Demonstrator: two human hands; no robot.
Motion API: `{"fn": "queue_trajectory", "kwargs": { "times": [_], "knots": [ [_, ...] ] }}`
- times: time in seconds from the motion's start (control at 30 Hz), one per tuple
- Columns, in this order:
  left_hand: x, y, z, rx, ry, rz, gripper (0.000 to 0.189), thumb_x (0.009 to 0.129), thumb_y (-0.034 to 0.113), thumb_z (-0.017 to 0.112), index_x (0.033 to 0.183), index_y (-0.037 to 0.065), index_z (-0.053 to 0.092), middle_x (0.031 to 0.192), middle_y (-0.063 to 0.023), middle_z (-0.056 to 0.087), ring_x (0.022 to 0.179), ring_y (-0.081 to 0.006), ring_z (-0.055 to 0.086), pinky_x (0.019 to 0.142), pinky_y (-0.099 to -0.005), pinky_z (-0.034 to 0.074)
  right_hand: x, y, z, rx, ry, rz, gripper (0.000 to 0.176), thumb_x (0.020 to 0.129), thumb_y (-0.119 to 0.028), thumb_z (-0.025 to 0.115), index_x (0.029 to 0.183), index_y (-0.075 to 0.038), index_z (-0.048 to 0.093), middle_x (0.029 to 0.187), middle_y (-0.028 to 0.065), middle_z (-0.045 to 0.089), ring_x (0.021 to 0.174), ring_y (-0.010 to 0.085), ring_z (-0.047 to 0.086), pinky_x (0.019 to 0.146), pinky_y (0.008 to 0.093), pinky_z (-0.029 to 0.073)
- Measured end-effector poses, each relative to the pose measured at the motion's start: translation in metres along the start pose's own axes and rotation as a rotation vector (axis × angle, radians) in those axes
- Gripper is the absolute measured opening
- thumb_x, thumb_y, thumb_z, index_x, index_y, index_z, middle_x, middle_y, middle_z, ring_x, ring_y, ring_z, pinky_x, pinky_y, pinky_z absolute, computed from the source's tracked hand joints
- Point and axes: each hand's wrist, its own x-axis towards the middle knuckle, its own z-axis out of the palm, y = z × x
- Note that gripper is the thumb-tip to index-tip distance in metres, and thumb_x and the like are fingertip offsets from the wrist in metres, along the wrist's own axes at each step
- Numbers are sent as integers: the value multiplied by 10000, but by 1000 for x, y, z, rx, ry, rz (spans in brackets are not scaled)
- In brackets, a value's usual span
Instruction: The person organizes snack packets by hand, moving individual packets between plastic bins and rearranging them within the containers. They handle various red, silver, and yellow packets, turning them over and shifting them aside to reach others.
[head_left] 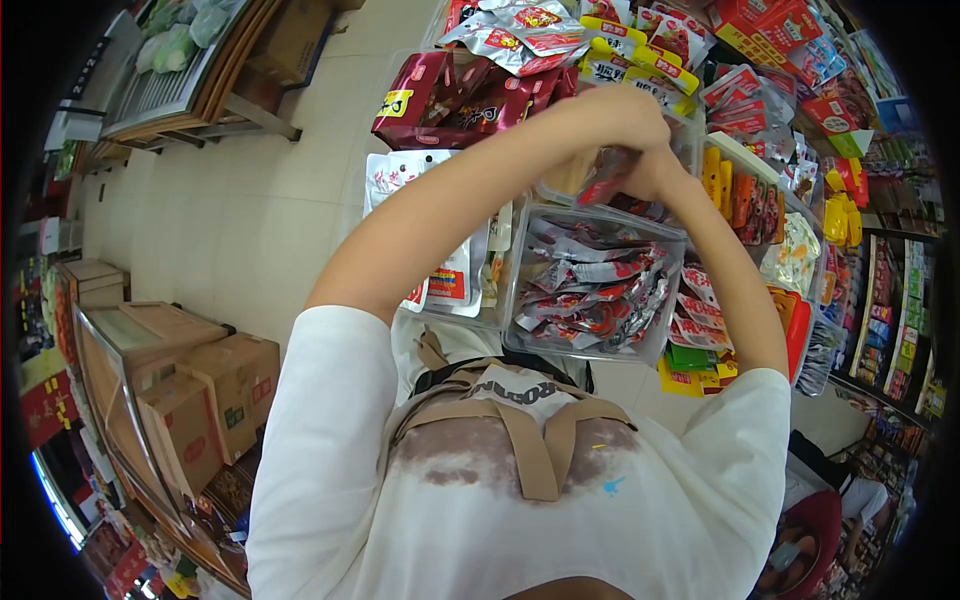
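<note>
Both hands meet over the bins of packaged snacks. My left hand is curled closed, its fingers turned away, so whatever it grips is hidden. Close below, my right hand is closed at the edge of a red and dark snack packet. Under the hands is a clear plastic bin with a tan bottom and a few packets. Nearer my body, another clear bin is full of silver and red snack packets. Maroon snack bags lie beyond my left forearm.
White pouches fill a bin at the left, yellow packets one at the back. Orange and yellow packets stand at the right. Cardboard boxes sit on a cart across the tiled floor. A person is at lower right.
</note>
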Motion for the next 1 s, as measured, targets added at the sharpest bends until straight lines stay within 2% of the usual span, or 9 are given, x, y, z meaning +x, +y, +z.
{"fn": "queue_trajectory", "kwargs": {
  "times": [0.13,0.2,0.47,0.57,0.63,0.8,0.87,0.93,1.0],
  "knots": [
    [6,-28,-7,274,7,131,339,701,255,501,822,-38,621,746,-211,616,694,-311,621,618,-371,496,0,-2,-8,-14,-121,7,324,806,-299,417,993,-98,590,1129,65,516,1157,239,384,975,607,170],
    [-9,-18,-21,55,37,-68,278,685,195,513,804,-29,627,750,-212,615,685,-310,625,610,-361,507,1,-2,-8,-6,-114,12,318,804,-298,419,974,-100,601,1124,67,519,1160,238,380,974,607,170],
    [-4,-11,8,-3,-92,-160,269,688,154,523,845,-49,602,731,-218,614,669,-285,636,601,-378,515,-2,-1,-8,76,-150,8,325,812,-305,416,994,-103,594,1134,63,516,1168,233,372,976,600,170],
    [-8,-18,36,210,82,-112,309,701,178,542,901,-53,585,752,-199,623,655,-281,638,577,-356,519,-1,2,3,65,8,20,336,811,-312,425,1041,-115,572,1146,58,513,1173,233,367,978,598,166],
    [-1,-24,47,-118,-150,-361,343,713,185,547,944,-68,559,826,-214,616,681,-289,637,567,-347,521,-2,0,-3,15,-67,25,364,797,-313,460,1077,-99,546,1161,56,506,1174,240,367,986,585,165],
    [19,-34,77,4,-52,-431,312,724,97,555,1006,-36,576,1003,-196,586,712,-285,639,616,-356,533,-3,-1,2,115,-30,67,384,762,-283,516,1071,-55,525,1145,84,510,1159,255,382,991,564,176],
    [13,-30,65,-475,-223,-470,404,785,191,511,1069,-87,439,1004,-230,552,866,-299,598,637,-390,526,-4,1,9,191,63,77,370,746,-257,537,1044,-38,525,1120,101,519,1148,265,392,992,555,184],
    [-3,-14,67,-636,-99,-518,426,794,212,505,1102,-68,410,1013,-206,550,885,-283,589,652,-404,523,-3,6,14,273,344,49,305,715,-201,557,965,-29,519,1018,133,547,1062,290,457,959,515,247],
    [-5,-10,70,-796,28,-562,450,804,232,499,1134,-49,381,1022,-182,547,905,-266,579,667,-418,519,-3,11,6,381,305,13,268,710,-164,549,934,-22,513,988,135,549,1010,298,480,919,485,291]
  ]
}}
